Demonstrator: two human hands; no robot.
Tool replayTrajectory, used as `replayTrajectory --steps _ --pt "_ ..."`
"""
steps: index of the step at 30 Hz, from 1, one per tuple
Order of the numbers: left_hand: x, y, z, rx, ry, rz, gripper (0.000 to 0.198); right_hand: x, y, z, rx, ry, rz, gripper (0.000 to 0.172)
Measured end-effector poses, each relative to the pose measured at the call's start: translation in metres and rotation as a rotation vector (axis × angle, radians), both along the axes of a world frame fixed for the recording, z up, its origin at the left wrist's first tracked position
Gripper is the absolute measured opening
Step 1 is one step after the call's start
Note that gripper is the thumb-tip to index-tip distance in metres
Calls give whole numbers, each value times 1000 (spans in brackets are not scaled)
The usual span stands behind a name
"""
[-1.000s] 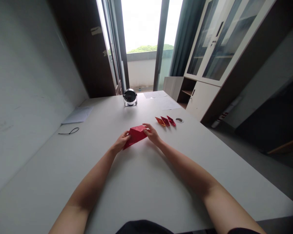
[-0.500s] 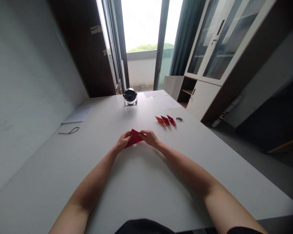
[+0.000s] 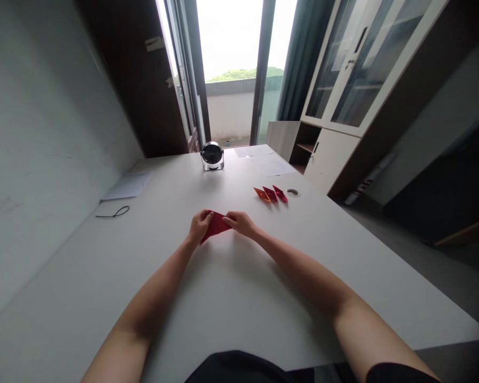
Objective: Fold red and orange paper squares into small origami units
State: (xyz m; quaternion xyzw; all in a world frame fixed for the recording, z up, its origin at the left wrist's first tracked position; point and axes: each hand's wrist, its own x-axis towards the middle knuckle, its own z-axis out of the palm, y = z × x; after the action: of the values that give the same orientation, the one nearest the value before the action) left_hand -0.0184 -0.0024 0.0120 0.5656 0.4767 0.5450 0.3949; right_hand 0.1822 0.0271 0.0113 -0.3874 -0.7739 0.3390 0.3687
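Note:
A folded piece of red paper [image 3: 216, 224] is held just above the white table [image 3: 239, 298], one side in each hand. My left hand [image 3: 200, 225] pinches its left edge, thumb on top. On the right, my right hand [image 3: 240, 222] grips the opposite corner between thumb and fingers. The fingers under the paper are hidden. Beyond my right hand lie three folded diamond-shaped paper pieces in a slanted row: an orange one [image 3: 262, 195], a dark red one [image 3: 270, 194] and a red one [image 3: 280, 193].
A round black-and-silver device on a stand [image 3: 213, 156] is at the far edge. White sheets [image 3: 277, 164] lie far right, more paper [image 3: 127, 185] far left. A black cable tie [image 3: 114, 213] rests near the wall. A round cable hole [image 3: 293, 192] sits beside the folded pieces.
The red paper has turned and tilted in my hands, with its top corner lower now. My left hand has shifted slightly up along its edge. The folded pieces have stayed put.

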Motion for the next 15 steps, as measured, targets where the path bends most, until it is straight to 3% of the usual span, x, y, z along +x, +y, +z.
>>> replayTrajectory --steps 12,15 --pt "-3 4 -7 -120 -245 1 32 6 9 -3 -239 438 -70 42" --pt "-2 6 -9 -156 -354 34 33 9 9 -1 -296 547 -15 43"
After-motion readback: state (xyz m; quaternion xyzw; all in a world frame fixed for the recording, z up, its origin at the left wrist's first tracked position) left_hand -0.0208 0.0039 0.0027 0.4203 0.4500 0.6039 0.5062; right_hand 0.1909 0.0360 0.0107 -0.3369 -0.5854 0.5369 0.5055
